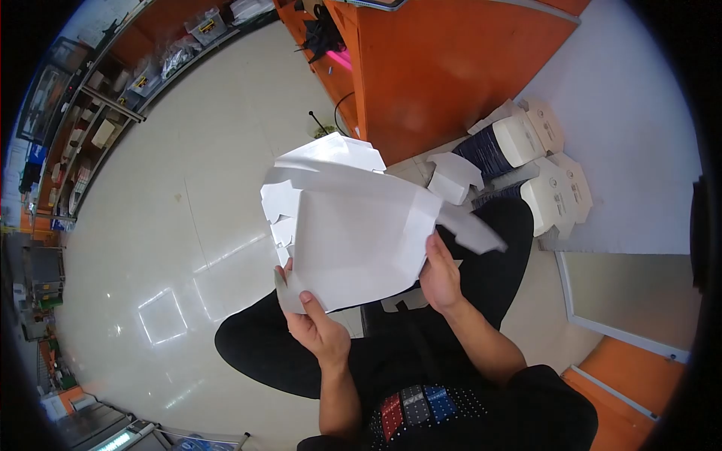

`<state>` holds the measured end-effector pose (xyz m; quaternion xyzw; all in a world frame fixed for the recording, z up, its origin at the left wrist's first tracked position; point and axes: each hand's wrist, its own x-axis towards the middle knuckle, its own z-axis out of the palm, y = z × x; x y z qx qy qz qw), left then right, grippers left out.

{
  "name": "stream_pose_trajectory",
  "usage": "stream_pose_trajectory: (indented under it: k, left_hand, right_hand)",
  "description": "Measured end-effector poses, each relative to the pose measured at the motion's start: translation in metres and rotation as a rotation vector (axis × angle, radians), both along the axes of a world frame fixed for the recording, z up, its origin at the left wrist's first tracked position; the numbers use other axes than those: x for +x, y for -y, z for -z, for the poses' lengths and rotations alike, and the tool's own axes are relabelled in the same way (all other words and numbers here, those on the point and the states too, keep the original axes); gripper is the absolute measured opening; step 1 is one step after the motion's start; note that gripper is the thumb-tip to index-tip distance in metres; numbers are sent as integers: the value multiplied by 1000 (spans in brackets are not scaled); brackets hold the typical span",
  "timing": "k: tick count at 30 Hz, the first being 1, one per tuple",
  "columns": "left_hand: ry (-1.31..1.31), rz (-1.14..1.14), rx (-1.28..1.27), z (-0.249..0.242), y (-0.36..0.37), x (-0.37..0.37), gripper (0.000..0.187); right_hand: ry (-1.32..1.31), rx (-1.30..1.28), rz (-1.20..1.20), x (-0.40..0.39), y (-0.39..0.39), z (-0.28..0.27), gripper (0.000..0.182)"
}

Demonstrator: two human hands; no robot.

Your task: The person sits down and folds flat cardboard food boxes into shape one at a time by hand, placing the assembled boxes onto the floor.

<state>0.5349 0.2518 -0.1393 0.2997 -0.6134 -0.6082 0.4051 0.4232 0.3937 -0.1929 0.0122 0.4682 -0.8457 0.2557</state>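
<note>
A white cardboard box [357, 240], partly folded up, is held over my lap with its inside facing me. My left hand [317, 331] grips its near left corner, the thumb on a flap and the fingers behind. At the right wall, my right hand [441, 278] is closed on the edge. One long flap [474, 229] sticks out to the right and is slightly blurred. Just beyond the box lie more white die-cut cardboard pieces [331, 152]; what they rest on is hidden.
Stacks of flat cartons [519, 143] stand on the floor at right, beside an orange desk [451, 68] and a pale wall. Shelves with plastic bins [143, 75] line the far left. Glossy tiles [203, 173] cover the floor. A framed panel [624, 293] is at lower right.
</note>
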Motion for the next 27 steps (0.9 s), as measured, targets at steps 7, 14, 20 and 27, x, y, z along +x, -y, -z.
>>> stream_pose_trajectory:
  k: [7, 14, 20, 27]
  left_hand:
    - [356, 78, -827, 17, -11, 2, 57]
    - [415, 301, -940, 29, -12, 13, 57]
    - [597, 520, -1026, 18, -4, 15, 62]
    - [696, 670, -894, 5, -9, 31, 74]
  right_hand:
    - [-107, 580, -774, -7, -40, -24, 35]
    - [70, -107, -313, -1, -2, -44, 54]
    - [74, -10, -336, -16, 11, -25, 31]
    - [115, 19, -306, 5, 9, -14, 28]
